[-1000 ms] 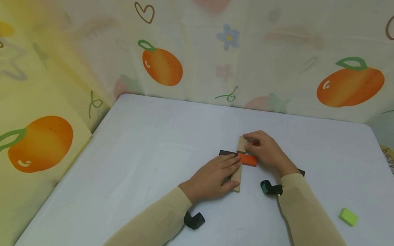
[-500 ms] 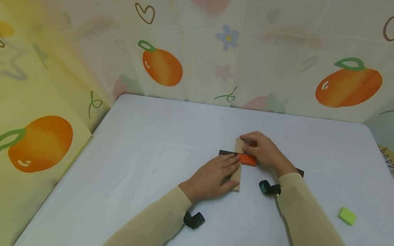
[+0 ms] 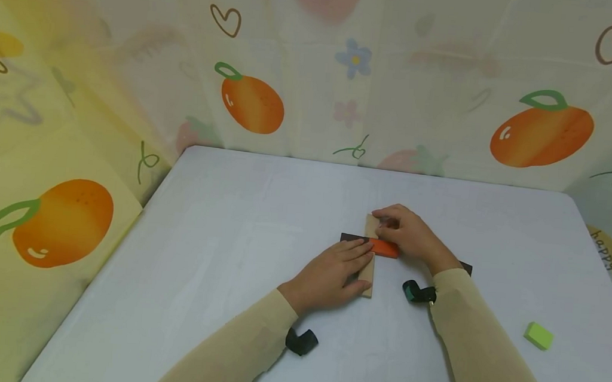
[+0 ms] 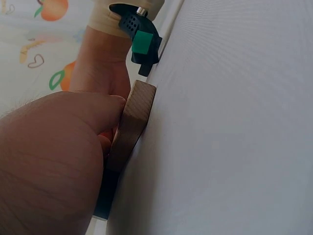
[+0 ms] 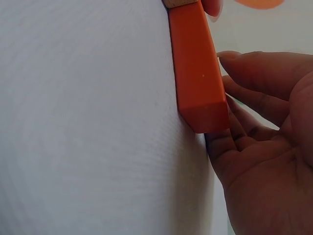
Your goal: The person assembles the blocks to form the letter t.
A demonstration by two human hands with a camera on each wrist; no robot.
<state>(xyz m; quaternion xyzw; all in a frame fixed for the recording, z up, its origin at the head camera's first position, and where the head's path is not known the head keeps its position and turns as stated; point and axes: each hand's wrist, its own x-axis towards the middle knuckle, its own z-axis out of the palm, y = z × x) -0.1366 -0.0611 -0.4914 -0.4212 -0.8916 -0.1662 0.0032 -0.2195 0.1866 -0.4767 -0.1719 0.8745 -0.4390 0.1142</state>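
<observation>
Adjoining smooth orange oblong (image 5: pixel 199 63), grained wooden block (image 4: pixel 132 122)

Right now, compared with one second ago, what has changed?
The right hand slid the far wooden block slightly left and nearer the orange block. No grip visibly changed. The left hand, orange block, black block, near wooden block and green block stayed in place.

Diffuse light casts soft-edged shadows on the white table (image 4: pixel 234 137).

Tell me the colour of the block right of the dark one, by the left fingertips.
The block is plain orange; the right wrist view shows it best.
</observation>
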